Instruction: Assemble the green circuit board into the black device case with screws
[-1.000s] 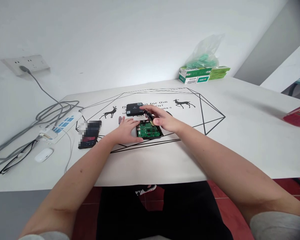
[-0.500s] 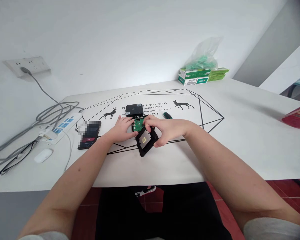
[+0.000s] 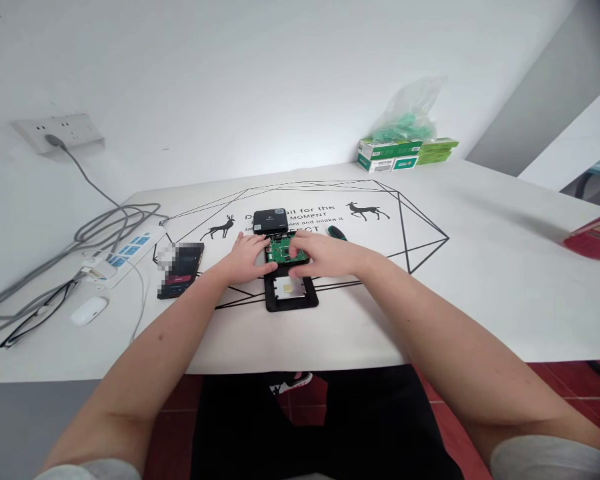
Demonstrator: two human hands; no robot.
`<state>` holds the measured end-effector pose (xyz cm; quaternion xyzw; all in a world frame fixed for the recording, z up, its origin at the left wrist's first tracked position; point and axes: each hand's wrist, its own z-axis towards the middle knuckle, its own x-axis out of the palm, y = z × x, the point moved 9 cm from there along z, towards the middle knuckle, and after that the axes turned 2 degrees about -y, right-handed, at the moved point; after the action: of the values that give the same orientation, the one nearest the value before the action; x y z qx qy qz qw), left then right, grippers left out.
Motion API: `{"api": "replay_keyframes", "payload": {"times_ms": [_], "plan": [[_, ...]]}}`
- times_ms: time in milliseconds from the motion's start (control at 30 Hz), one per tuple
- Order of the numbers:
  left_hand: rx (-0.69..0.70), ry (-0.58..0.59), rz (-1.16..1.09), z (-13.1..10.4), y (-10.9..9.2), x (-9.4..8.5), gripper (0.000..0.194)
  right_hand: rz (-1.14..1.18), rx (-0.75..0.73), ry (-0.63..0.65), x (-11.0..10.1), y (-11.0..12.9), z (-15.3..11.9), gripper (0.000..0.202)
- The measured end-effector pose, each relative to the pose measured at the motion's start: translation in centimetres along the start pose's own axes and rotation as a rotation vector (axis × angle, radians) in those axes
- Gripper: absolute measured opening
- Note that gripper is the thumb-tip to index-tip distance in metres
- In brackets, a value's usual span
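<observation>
A green circuit board (image 3: 280,251) sits in a black case in front of me. My left hand (image 3: 247,259) steadies its left side, with the fingertips at the left edge and the thumb at the front corner. Above the board's right part hovers my right hand (image 3: 323,255), thumb and fingers parted, nothing visible between them. Nearer to me, a black cover (image 3: 292,304) with a silver metal plate lies inner side up, just in front of the board. Behind the board is a closed black box (image 3: 270,220) with stickers.
A green-and-black tool handle (image 3: 337,232) lies right of the board, partly hidden. Leftward are a phone (image 3: 183,270), a white earbud case (image 3: 89,311), glasses (image 3: 39,317) and a power strip (image 3: 130,252) with cables. Green boxes (image 3: 390,155) stand by the wall.
My right hand has laid the black cover flat on the table and let go of it. It has moved over the board, while my left hand stays in place.
</observation>
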<state>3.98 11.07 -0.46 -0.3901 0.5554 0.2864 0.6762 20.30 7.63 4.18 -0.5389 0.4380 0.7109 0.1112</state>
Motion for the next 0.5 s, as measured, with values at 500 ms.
{"api": "replay_keyframes", "payload": {"times_ms": [500], "plan": [[0.011,-0.032,-0.129,0.0,-0.6,-1.0,0.075,-0.037,0.039,-0.057,2.1,-1.0,9.6,0.011]]}}
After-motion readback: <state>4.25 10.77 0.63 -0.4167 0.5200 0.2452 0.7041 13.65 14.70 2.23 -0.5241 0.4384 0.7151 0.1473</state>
